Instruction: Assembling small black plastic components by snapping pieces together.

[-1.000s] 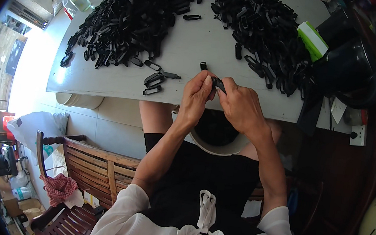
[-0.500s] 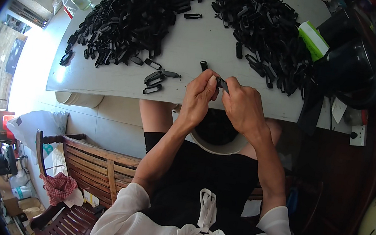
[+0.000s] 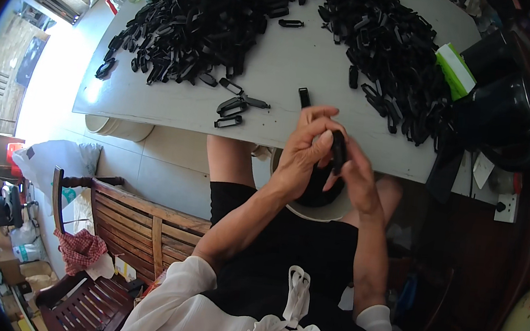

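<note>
My left hand [image 3: 305, 154] pinches a black oblong plastic piece [image 3: 338, 153] between thumb and fingers, just past the table's near edge. Close against the other side of it is my right hand [image 3: 361, 180], its fingers loose and apart; whether they touch the piece is hard to tell. Beneath both hands stands a pale bucket [image 3: 318, 216] with dark contents, partly covered by them. One black piece [image 3: 304, 97] lies alone on the table beyond my left hand. Several loop-shaped black pieces [image 3: 231, 105] lie to the left of it.
Large heaps of black pieces cover the table [image 3: 297, 58]: a left heap [image 3: 195, 33] and a right heap [image 3: 382, 54]. Black containers [image 3: 497, 104] and a green-and-white box [image 3: 455, 71] stand at the right. A wooden bench [image 3: 135, 216] is at the lower left.
Both hands have come nearer and slightly right, over the bucket. My right hand's fingers have loosened from their grip, and the black piece now shows upright. The view has shifted a little.
</note>
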`<state>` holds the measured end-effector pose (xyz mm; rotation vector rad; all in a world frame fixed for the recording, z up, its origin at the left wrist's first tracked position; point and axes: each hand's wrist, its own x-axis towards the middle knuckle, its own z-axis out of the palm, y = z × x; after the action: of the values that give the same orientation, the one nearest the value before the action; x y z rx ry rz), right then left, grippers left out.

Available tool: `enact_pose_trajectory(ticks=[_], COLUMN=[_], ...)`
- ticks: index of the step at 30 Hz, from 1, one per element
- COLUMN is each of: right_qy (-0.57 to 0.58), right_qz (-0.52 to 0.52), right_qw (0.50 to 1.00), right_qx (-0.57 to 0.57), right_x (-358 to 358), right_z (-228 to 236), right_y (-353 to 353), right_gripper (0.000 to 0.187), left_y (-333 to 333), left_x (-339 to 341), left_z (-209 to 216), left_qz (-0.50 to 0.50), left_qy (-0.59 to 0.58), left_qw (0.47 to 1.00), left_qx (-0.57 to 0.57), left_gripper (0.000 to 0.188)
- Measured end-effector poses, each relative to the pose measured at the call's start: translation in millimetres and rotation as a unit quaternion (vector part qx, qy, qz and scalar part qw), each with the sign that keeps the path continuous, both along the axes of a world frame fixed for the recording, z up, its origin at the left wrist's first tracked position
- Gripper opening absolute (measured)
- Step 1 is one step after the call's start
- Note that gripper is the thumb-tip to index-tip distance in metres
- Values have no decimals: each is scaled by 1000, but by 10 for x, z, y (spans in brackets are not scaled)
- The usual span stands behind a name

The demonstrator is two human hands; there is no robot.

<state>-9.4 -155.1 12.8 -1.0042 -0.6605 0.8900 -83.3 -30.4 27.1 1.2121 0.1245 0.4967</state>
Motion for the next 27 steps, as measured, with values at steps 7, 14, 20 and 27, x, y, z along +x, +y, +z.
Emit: enact_pose_trajectory(ticks=[7,14,20,27], right_qy=[-58,-297,-453,-538], right_qz=[-57,-73,-166,-308], right_qw=[994,928,807,671], right_qx=[-66,-213,-341,-407], right_x=[-49,-9,415,1053], right_z=[-69,-135,309,161], right_y=[-106,-234,134,822], right_gripper=[24,22,30,22], left_y=[96,204,486,493], left_x=[-132,-118,375,438], left_z=[73,102,-59,-246], left_qz=[-33,21,213,194], left_qy=[28,186,301,255], left_qw=[996,929,738,736], left_qx=[72,318,565,596], left_gripper=[30,26,33,31])
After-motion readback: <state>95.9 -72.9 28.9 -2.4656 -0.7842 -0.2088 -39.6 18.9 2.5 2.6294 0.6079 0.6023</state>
